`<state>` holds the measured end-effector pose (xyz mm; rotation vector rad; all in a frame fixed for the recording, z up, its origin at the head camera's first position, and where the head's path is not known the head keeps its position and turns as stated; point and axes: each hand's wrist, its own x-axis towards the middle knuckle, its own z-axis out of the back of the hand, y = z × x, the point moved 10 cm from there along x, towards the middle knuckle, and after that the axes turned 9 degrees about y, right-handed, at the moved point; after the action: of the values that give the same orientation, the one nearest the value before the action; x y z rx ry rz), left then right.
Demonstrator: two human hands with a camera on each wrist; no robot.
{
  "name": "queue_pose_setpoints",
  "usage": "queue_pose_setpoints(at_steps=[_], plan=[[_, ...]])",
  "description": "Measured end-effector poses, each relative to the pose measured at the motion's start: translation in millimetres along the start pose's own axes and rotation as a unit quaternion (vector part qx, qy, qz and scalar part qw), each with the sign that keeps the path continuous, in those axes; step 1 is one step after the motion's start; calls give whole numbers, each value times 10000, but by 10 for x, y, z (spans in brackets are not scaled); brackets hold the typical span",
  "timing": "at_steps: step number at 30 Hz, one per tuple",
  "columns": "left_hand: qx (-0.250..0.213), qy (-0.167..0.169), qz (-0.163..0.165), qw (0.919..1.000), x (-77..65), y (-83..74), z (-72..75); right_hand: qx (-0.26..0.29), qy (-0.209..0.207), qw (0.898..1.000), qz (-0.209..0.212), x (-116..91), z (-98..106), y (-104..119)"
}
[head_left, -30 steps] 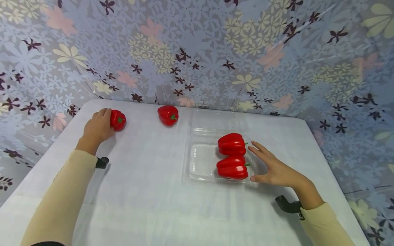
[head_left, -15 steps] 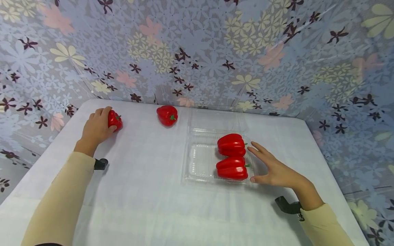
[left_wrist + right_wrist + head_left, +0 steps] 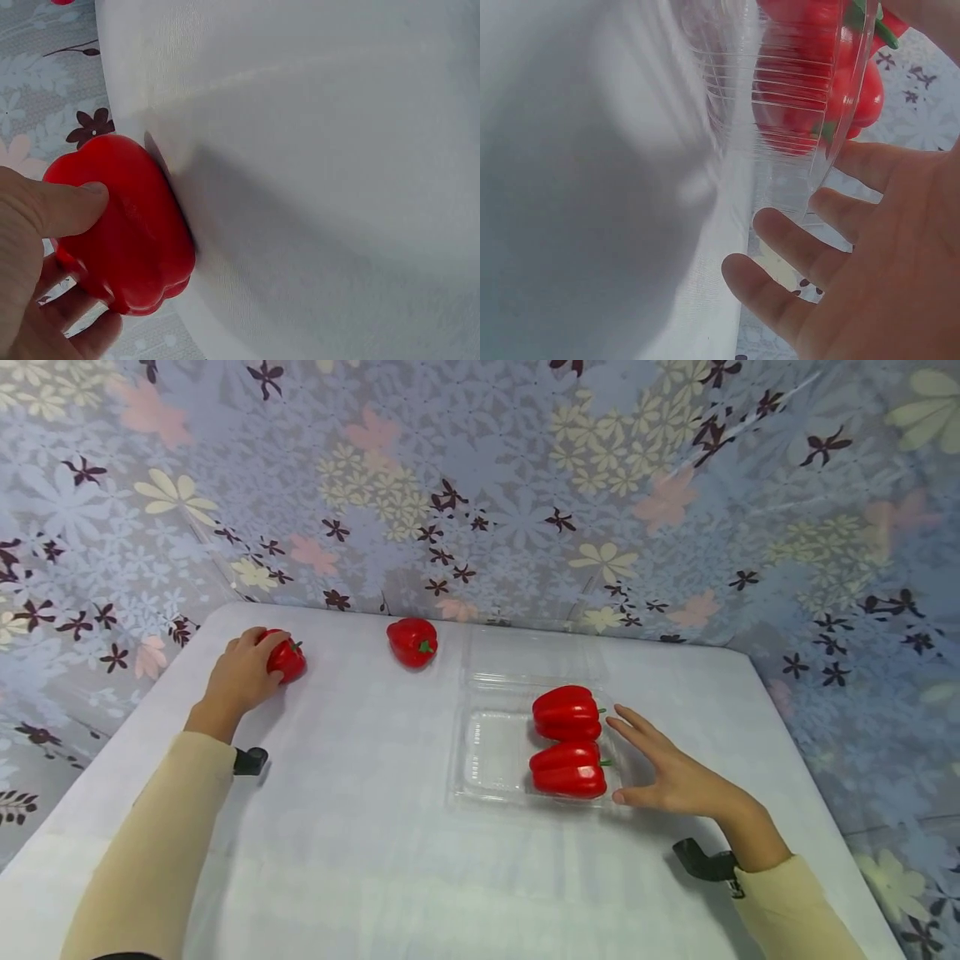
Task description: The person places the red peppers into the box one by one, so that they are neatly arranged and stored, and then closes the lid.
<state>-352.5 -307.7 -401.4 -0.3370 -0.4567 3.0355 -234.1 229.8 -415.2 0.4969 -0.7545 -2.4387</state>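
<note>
At the table's far left, my left hand (image 3: 242,675) holds a red bell pepper (image 3: 288,660). In the left wrist view the thumb (image 3: 75,210) lies on one side of that pepper (image 3: 139,225) and the fingers curl under the other. My right hand (image 3: 667,772) is spread beside the right edge of a clear plastic clamshell box (image 3: 483,793), its straight fingers (image 3: 769,296) near the rim. Two more red bell peppers, one behind (image 3: 566,713) and one in front (image 3: 568,770), lie side by side in the box's right half, green stems toward that hand.
Another red bell pepper (image 3: 413,642) lies near the table's back edge, left of the box. The box's transparent lid (image 3: 525,652) is folded open toward the back. A flowered cloth (image 3: 480,485) rises behind the white-covered table (image 3: 352,860).
My left thumb has come round the near side of the pepper, which has turned a little with its stem now facing right. The right hand and the box have stayed in place.
</note>
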Motion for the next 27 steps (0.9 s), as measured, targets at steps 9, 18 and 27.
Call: queue_pose_setpoints(at_steps=[9, 18, 27], plan=[[-253, 27, -2, 9997, -30, -103, -20, -5, 10, 9999, -134, 18, -5, -28], [-401, -670, -375, 9962, -157, -238, 122, -64, -72, 10000, -16, 40, -3, -17], [-657, -965, -1174, 9862, -350, -785, 251, -39, -113, 9999, 72, -4, 28, 20]])
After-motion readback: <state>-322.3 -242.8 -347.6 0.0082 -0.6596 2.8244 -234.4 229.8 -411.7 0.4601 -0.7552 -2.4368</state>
